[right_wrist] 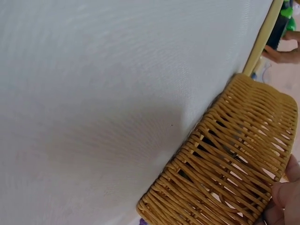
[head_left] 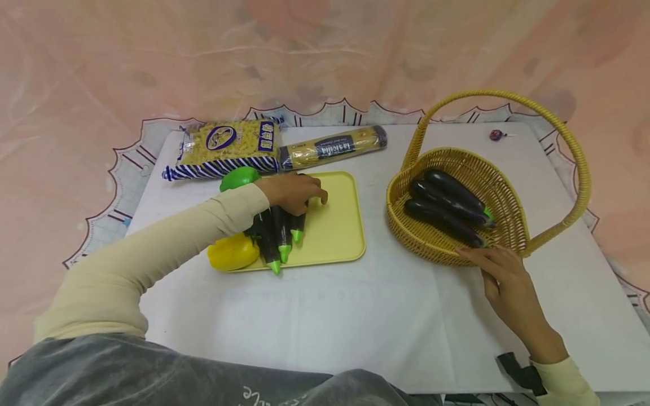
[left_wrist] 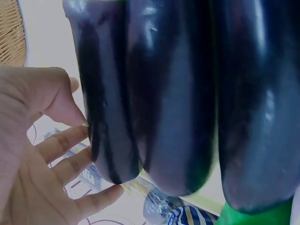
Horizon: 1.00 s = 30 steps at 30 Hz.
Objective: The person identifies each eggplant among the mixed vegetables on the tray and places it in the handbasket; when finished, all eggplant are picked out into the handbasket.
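On the left, my left hand [head_left: 293, 193] reaches over three dark eggplants [head_left: 267, 237] lying on a yellow tray [head_left: 337, 225]. In the left wrist view, the thumb and fingers touch the side of the outermost eggplant [left_wrist: 110, 103]; they are spread and not wrapped round it. A wicker basket [head_left: 413, 239] with a tall hoop handle stands on the right, holding three more eggplants [head_left: 447, 197]. At the basket's near rim, my right hand [head_left: 508, 287] pinches the wicker, thumb on the outer wall; some of its fingers are hidden in the right wrist view.
A yellow bell pepper [head_left: 233, 252] and a green one [head_left: 240, 177] lie at the tray's left side. Behind are a bag of pasta [head_left: 223, 144] and a spaghetti pack [head_left: 332, 148]. A lollipop [head_left: 496, 135] lies at the back right of the white table [head_left: 325, 316].
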### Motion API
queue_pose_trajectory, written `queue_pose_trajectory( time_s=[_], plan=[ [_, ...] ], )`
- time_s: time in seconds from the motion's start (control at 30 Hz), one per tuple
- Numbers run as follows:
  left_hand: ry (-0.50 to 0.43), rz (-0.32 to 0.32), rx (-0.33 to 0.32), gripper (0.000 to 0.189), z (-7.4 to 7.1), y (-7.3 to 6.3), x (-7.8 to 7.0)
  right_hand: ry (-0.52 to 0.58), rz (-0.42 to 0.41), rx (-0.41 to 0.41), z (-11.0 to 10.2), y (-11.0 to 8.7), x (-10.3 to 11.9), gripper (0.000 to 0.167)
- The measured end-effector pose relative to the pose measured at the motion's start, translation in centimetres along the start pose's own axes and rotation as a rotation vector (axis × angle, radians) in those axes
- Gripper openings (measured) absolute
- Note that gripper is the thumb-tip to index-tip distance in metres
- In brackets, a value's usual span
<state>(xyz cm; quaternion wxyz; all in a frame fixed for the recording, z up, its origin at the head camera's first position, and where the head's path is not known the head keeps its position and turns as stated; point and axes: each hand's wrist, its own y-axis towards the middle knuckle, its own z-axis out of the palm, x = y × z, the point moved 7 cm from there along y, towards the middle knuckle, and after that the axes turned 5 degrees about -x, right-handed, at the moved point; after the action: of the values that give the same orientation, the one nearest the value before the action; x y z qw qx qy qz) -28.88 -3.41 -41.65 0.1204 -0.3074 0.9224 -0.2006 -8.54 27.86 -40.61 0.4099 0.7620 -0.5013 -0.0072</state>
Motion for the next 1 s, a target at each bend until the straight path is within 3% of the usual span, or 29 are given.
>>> queue_pose_trajectory(
  time_s=[0.17,0.67,1.0],
  plan=[
    [0.005,-0.029,0.014,0.05,0.0,-0.6,0.7,0.0,0.0,-0.006,0.0,-0.1,-0.2,0.06],
    [0.082,0.054,-0.08,0.038,-0.2,0.2,-0.3,0.018,0.002,-0.013,0.1,-0.1,-0.4,0.061],
    [0.078,0.061,-0.135,0.041,-1.9,0.7,-1.6,0.004,0.015,-0.007,0.1,-0.1,-0.4,0.06]
  ],
)
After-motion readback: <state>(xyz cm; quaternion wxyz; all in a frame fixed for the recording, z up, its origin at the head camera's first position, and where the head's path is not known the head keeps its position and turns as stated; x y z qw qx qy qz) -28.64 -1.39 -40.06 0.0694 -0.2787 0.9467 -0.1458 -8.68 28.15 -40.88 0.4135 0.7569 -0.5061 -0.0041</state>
